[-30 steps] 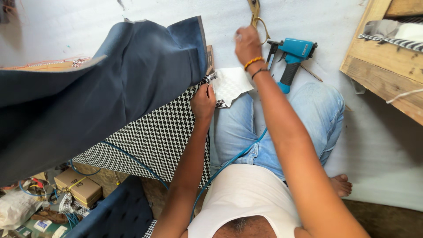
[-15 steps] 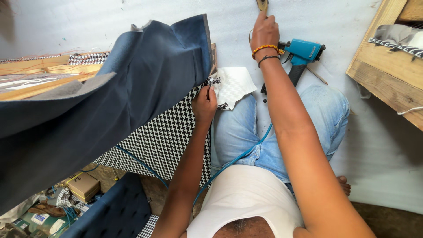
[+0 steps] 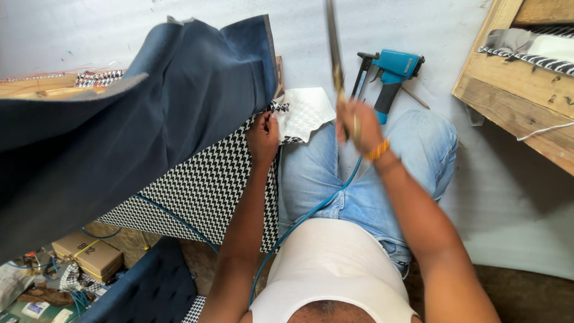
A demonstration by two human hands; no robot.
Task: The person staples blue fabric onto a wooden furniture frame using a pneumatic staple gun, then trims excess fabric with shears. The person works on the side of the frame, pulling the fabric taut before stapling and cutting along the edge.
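Two hands work at the fabric's edge: the left hand (image 3: 263, 136) pinches the black-and-white houndstooth fabric (image 3: 203, 182) beside the navy cloth (image 3: 149, 113), the right hand (image 3: 357, 124) grips long scissors (image 3: 332, 54) raised above bare floor near the blue pneumatic stapler (image 3: 391, 75).

black-and-white houndstooth fabric (image 3: 203, 185) pinched flat, long scissors (image 3: 332, 54) raised

Blurred long tool (image 3: 332, 54), perhaps scissors, top cut off

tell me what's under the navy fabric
Under the navy fabric lies black-and-white houndstooth cloth, pinched at its corner by the left hand. A blue hose runs across it. Whatever frame sits beneath is covered.
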